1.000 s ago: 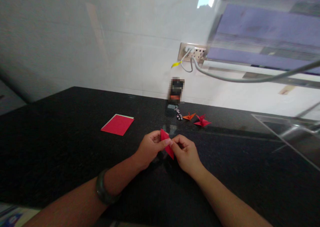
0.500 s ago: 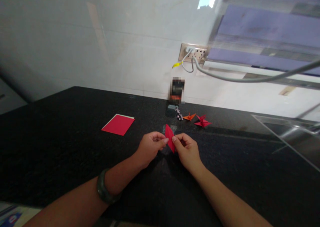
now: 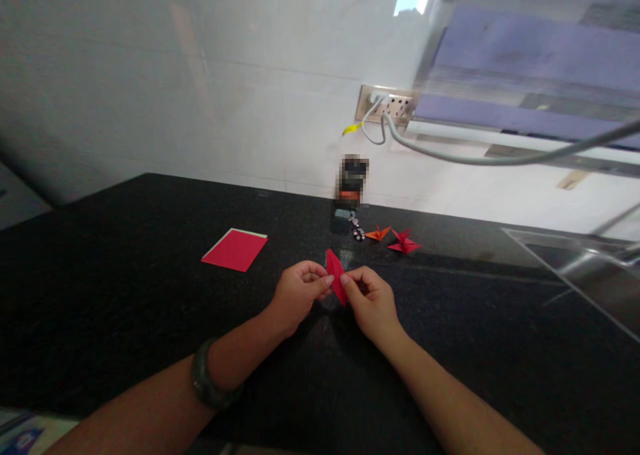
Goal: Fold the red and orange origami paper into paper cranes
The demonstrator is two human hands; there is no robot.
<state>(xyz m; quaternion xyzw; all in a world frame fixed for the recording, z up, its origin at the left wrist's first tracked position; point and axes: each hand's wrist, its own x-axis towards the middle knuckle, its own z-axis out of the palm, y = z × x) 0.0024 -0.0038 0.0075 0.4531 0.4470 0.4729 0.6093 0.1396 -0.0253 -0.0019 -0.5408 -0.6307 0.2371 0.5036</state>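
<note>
A pale wall (image 3: 240,128) closes off the far side of the dark worktop (image 3: 130,308), so reach in that direction ends there. On the right, the rim of the sink (image 3: 550,269) cuts across the surface, well apart from the right hand; the near edge runs under the forearms at the bottom of the view. Between these limits, both hands have worktop to either side, with nothing touching their outer sides.

The left hand (image 3: 300,296) pinches one side of the folded red paper between thumb and fingers; the right hand (image 3: 373,301) pinches the other side, its thumb pressed on the face. A bangle (image 3: 206,379) sits on the left wrist.

The paper stack (image 3: 235,251), red sheet uppermost, lies flat to the left, apart from the left hand; its top sheet shows no folds. Beyond the right hand stand a red paper bird (image 3: 405,243) and, just beside it, an orange paper bird (image 3: 379,233), both apparently finished.

The folded red paper (image 3: 334,267) is held up between the fingertips, over the worktop. It is a narrow, pointed shape with no spread wings visible, so folding looks well begun but incomplete; its finer creases are too small to tell.
</note>
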